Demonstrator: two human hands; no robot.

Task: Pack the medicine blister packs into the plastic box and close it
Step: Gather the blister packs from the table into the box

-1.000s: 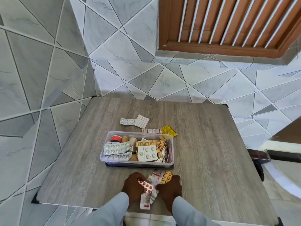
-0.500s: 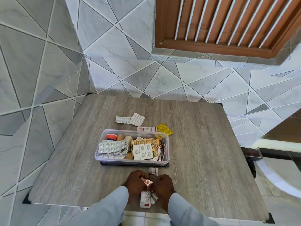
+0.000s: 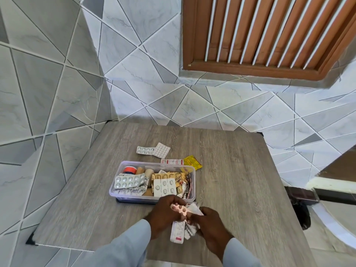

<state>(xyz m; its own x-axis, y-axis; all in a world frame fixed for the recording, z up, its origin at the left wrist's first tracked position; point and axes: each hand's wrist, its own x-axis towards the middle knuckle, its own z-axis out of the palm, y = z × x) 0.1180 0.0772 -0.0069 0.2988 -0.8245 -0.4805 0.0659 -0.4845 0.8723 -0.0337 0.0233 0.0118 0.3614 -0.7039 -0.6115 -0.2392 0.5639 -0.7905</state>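
**A:** What is closest to the camera?

**B:** Two pale blue sleeves (image 3: 123,245) reach in from the bottom edge. The left hand (image 3: 163,213) and right hand (image 3: 210,224) are close together over the near part of a grey wood-grain table (image 3: 240,180), both closed around one bundle of blister packs (image 3: 182,222). A pink strip lies on top under the left hand's fingers, and a long white strip with a red end hangs down toward the camera between the hands. The picture is slightly blurred here.

**A:** And the box?

**B:** Just beyond the hands, touching distance, sits the clear plastic box (image 3: 133,196), open, with no lid on it. Inside, a silver blister sheet (image 3: 130,181) lies at the left, a white pack (image 3: 164,187) in the middle, gold packs behind it, and small bottles along the far wall, one red-capped.

**A:** Anything past the box?

**B:** Just behind its far right corner lie a red-and-white strip (image 3: 172,161) and a yellow sachet (image 3: 192,163). Farther back, two white blister packs (image 3: 153,150) rest touching each other. Beyond the table stand grey tiled walls and a brown slatted window (image 3: 269,35).
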